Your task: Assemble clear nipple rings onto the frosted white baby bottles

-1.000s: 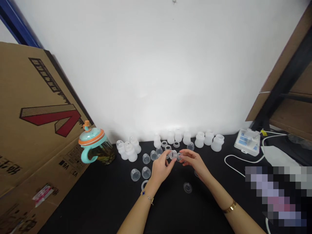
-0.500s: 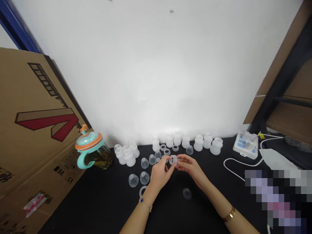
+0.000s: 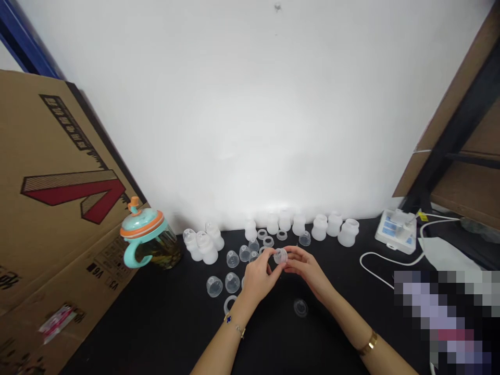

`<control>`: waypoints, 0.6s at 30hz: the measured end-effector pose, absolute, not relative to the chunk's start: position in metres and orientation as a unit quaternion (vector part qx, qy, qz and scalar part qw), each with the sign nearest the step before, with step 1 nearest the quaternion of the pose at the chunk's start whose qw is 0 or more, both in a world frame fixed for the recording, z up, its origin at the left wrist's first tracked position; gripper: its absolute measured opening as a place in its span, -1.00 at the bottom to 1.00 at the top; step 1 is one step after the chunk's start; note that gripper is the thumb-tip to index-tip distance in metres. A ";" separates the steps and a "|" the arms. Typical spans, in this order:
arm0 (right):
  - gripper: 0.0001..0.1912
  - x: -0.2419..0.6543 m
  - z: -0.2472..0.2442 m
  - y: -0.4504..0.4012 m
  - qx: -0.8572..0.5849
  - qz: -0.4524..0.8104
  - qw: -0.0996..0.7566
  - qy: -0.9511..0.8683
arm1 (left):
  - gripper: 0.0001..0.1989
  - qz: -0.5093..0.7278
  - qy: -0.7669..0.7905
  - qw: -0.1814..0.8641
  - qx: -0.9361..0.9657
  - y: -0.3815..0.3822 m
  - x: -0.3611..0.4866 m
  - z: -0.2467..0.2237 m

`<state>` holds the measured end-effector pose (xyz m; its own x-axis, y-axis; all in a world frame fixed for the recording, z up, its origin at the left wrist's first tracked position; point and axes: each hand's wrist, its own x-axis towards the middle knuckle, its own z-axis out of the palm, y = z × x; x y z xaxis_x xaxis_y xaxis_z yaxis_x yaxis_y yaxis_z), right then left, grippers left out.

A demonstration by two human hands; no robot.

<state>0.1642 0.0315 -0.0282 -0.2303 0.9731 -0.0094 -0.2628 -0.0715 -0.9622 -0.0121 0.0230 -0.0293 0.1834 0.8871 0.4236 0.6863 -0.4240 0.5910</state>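
Between my two hands is a small translucent ring-shaped part (image 3: 280, 255), gripped by the fingertips of both. My left hand (image 3: 261, 272) pinches it from the left, and my right hand (image 3: 307, 268) has its fingers around the right side. Just left of my left hand lie several clear dome caps (image 3: 232, 283). White rings (image 3: 268, 241) are behind the hands, and another ring (image 3: 230, 304) is beside my left wrist. A clear thin disc (image 3: 300, 308) lies on the black table below my right hand.
White bottles (image 3: 319, 227) line the wall, with finished-looking capped ones (image 3: 206, 248) at the left. A teal-lidded jug (image 3: 150, 237) stands by a cardboard box (image 3: 58, 219). On the right are a power strip (image 3: 396, 230), a white cable (image 3: 375, 254) and a pixelated area.
The held part has turned slightly between my fingertips. Both hands stay nearly in place, and the camera view has shifted a little.
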 end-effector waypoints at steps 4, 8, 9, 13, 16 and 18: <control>-0.65 0.163 -0.024 0.030 -0.385 0.633 0.495 -0.453 | -0.72 0.372 0.520 0.136 0.757 0.023 -0.012 -0.030; -0.68 0.161 -0.024 0.030 -0.388 0.642 0.501 -0.431 | -0.73 0.376 0.517 0.134 0.757 0.023 -0.012 -0.032; -0.68 0.161 -0.024 0.030 -0.388 0.643 0.501 -0.429 | -0.73 0.377 0.515 0.133 0.758 0.024 -0.012 -0.032; -0.66 0.161 -0.028 0.031 -0.384 0.644 0.501 -0.433 | -0.73 0.378 0.513 0.131 0.760 0.024 -0.012 -0.033; -0.64 0.161 -0.028 0.031 -0.383 0.646 0.503 -0.428 | -0.73 0.380 0.503 0.142 0.763 0.024 -0.012 -0.032; -0.63 0.162 -0.028 0.031 -0.384 0.650 0.505 -0.418 | -0.75 0.385 0.491 0.159 0.765 0.025 -0.013 -0.031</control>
<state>0.1616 0.0314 -0.0277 -0.1944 0.9779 -0.0771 -0.3353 -0.1401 -0.9316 -0.0133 0.0247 -0.0310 0.2210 0.8741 0.4326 0.6296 -0.4666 0.6212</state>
